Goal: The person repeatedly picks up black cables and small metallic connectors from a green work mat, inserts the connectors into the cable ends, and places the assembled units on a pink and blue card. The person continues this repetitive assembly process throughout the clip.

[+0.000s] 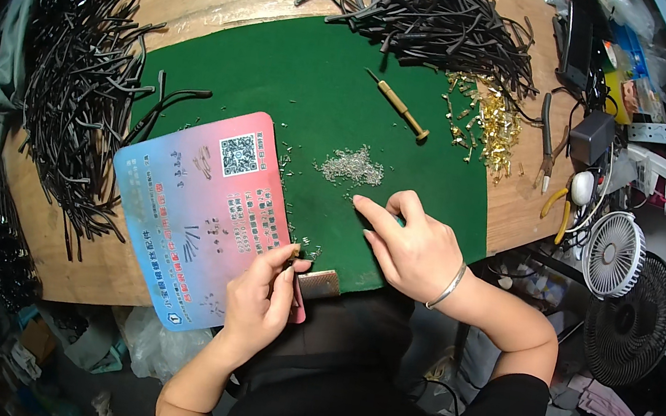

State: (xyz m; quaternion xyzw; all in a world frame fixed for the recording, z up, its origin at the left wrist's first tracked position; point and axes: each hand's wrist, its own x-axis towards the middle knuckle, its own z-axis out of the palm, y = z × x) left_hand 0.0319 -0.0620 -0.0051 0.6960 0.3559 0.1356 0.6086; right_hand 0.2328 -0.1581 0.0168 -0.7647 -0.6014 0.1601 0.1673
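My left hand is at the mat's front edge, over the corner of a pink and blue printed sheet. Thumb and fingers pinch a small gold-coloured metal piece, partly covered by the fingertips. Just right of it, a small textured metal block sits at the edge. My right hand reaches over the green mat, thumb and index finger apart. Its index fingertip is beside a pile of tiny silver screws; no held object shows. A brass-coloured screwdriver lies beyond the pile.
Black eyeglass temples are heaped at the back, black eyeglass frames along the left. Small gold metal parts lie at the mat's right edge. Farther right are pliers, yellow-handled cutters and a white fan.
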